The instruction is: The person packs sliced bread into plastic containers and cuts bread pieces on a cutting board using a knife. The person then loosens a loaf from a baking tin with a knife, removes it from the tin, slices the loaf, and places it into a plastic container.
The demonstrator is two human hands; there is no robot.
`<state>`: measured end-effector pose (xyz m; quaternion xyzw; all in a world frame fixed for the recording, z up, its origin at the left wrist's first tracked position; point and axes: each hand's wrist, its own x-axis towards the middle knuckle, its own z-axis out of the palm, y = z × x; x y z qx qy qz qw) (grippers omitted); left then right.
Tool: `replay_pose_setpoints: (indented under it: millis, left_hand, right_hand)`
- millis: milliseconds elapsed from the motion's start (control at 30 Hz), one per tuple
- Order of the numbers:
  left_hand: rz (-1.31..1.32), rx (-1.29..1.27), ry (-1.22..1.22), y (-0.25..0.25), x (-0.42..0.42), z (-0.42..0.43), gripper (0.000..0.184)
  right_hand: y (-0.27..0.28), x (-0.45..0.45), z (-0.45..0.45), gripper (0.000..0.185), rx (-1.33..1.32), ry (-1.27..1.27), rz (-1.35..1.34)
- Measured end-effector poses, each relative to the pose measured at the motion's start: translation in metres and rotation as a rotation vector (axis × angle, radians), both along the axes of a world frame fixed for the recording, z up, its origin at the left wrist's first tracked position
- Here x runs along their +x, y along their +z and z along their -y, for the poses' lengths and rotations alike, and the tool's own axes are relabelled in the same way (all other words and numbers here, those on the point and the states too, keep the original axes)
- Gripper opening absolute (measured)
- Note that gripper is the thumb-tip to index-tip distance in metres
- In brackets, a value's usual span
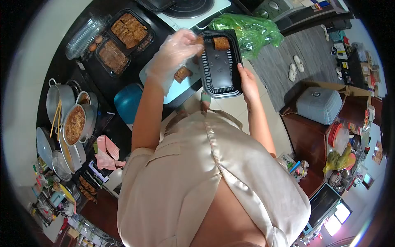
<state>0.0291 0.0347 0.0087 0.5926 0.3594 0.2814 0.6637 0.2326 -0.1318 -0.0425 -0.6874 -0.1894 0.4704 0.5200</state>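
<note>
My left hand (176,51), in a clear plastic glove, pinches a brown food piece (200,44) at the left rim of a black plastic tray (220,74). Bare, my right hand (248,82) grips that tray by its right side, holding it tilted. One brown square piece (221,43) lies at the tray's far end. Below my left hand, another brown piece (182,74) rests on a light blue cutting board (176,92). Further left on the black counter, a filled black tray (129,30) holds several brown pieces, beside a second tray (112,57) of brown food.
A green plastic bag (251,32) sits beyond the tray, near a stove (187,7). Clear plastic containers (84,38) stand at the counter's left. Pots (61,99), one with chopsticks (55,119), crowd the lower left. At right is a cardboard box (349,92) with a grey lidded object.
</note>
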Motion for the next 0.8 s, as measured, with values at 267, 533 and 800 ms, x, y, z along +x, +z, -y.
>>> replay_pose_setpoints:
  millis: [267, 533, 800]
  left_hand:
    - [-0.429, 0.511, -0.009, -0.001, 0.021, 0.006, 0.024]
    - [-0.701, 0.861, -0.009, 0.025, 0.018, 0.03, 0.04]
    - [-0.692, 0.944, 0.03, 0.028, 0.023, 0.023, 0.038]
  right_hand:
    - [0.012, -0.009, 0.001, 0.04, 0.057, 0.066, -0.037]
    - [0.012, -0.008, 0.003, 0.04, 0.073, 0.072, -0.032]
    - [0.016, -0.013, 0.002, 0.039, 0.105, 0.076, -0.019]
